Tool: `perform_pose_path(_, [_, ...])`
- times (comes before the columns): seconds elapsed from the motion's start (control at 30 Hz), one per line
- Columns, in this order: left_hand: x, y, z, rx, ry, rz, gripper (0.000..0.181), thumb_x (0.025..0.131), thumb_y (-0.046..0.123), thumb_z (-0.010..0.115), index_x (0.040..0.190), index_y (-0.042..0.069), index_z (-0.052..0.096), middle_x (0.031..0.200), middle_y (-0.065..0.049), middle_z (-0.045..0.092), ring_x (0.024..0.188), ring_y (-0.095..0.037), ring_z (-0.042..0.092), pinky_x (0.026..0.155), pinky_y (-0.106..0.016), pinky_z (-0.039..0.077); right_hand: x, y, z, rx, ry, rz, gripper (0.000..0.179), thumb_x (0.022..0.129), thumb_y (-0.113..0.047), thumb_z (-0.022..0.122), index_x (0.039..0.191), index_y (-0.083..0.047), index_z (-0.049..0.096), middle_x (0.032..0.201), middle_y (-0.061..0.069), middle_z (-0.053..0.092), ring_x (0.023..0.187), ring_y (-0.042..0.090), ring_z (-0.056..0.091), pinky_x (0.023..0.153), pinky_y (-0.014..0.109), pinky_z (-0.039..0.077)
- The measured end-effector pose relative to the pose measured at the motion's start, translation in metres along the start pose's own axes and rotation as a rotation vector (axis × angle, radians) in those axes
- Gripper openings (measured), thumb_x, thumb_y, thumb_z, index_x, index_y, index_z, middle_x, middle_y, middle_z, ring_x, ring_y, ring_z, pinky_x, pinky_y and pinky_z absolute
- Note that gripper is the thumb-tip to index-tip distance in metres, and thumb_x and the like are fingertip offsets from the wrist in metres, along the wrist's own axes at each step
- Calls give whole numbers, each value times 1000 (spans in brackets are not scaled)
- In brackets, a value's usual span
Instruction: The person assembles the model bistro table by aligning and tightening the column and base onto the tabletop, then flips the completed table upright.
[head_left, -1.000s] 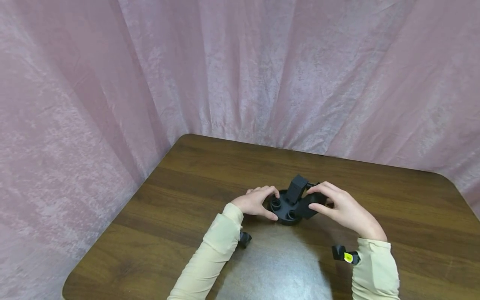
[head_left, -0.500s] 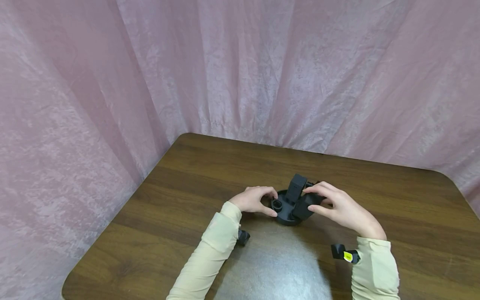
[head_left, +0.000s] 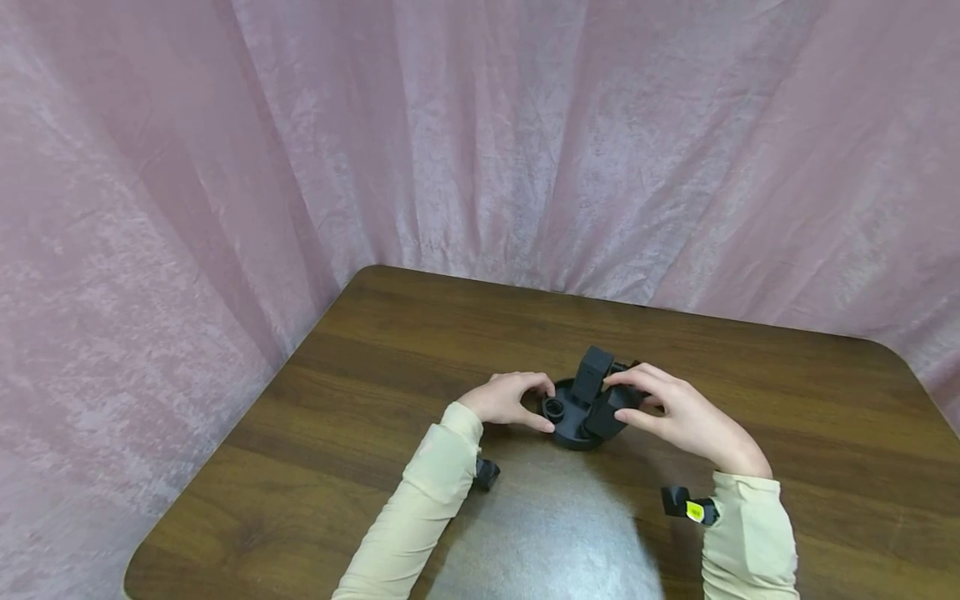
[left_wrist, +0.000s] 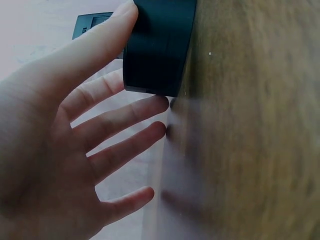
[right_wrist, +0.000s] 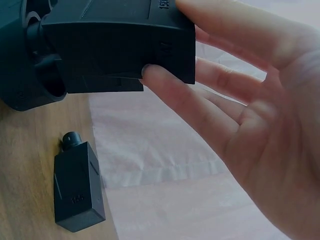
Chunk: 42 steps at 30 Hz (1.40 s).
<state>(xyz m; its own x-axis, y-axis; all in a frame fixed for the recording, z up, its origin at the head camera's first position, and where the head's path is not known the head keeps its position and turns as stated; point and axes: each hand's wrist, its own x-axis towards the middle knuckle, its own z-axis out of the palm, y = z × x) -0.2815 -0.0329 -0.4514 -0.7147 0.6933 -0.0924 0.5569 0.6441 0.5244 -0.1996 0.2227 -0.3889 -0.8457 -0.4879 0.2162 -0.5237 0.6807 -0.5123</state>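
Observation:
A round black base (head_left: 577, 443) with ring-shaped sockets rests on the table. My left hand (head_left: 510, 400) grips its left rim between thumb and index finger; in the left wrist view the thumb (left_wrist: 95, 47) presses the base's side wall (left_wrist: 157, 50) while the other fingers spread beside it. One black rectangular block (head_left: 592, 377) stands in the base at the back. My right hand (head_left: 690, 421) pinches a second black block (right_wrist: 115, 47), tilted, its round peg end at the near right socket. How deep the peg sits cannot be told. A ring socket (head_left: 553, 409) on the left shows nothing in it.
Beyond my right fingers a third black block (right_wrist: 79, 187) with a round peg lies on the wooden table (head_left: 420, 333). Pink curtains (head_left: 487, 150) hang behind the table's far and left edges. Small black wrist devices (head_left: 686, 506) sit below both hands.
The block in my right hand has moved slightly left and down over the near right socket, covering it. Since half a second ago almost nothing has moved. My left hand keeps its grip.

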Motion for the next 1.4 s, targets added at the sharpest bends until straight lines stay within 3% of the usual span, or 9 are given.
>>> perform_pose_path(0.5, [1, -3, 1, -17, 6, 17, 44, 71, 48, 70, 106, 29, 52, 106, 14, 58, 106, -7, 52, 94, -42, 31, 0, -1, -1, 3, -13, 0, 36, 84, -29, 61, 118, -25, 53, 111, -6, 53, 103, 13, 55, 77, 28, 50])
perform_pose_path(0.6, [1, -4, 1, -22, 4, 13, 44, 71, 49, 69, 106, 29, 52, 106, 14, 58, 106, -7, 51, 94, -42, 31, -1, -1, -2, 19, -46, 20, 42, 83, -28, 63, 122, -23, 50, 114, -4, 53, 103, 15, 55, 78, 30, 50])
perform_pose_path(0.83, [0, -4, 0, -33, 0, 11, 44, 71, 49, 70, 105, 29, 53, 105, 14, 58, 106, -7, 51, 94, -42, 31, -3, -2, -3, 80, -167, 45, 59, 79, -5, 65, 133, -13, 41, 118, 6, 50, 97, 19, 59, 78, 27, 51])
perform_pose_path(1.07, [1, -3, 0, -17, 4, 11, 44, 71, 48, 70, 106, 29, 52, 106, 14, 57, 107, -6, 50, 94, -41, 31, -3, -1, -3, -45, -108, 56, 46, 83, -19, 63, 127, -15, 50, 115, 3, 54, 95, 18, 58, 72, 32, 49])
perform_pose_path(1.2, [1, -4, 0, -8, 4, 9, 44, 71, 49, 70, 106, 29, 52, 107, 14, 57, 108, -6, 50, 95, -42, 32, -3, 0, -3, -32, -97, 68, 42, 83, -22, 62, 123, -17, 52, 118, 3, 55, 97, 19, 59, 77, 33, 50])
perform_pose_path(1.4, [1, -4, 1, -14, -1, 2, 44, 71, 50, 69, 106, 30, 52, 109, 14, 57, 109, -7, 50, 96, -43, 30, -5, 1, -4, 17, -161, 129, 49, 83, -30, 62, 128, -19, 46, 116, 5, 57, 94, 15, 60, 76, 35, 49])
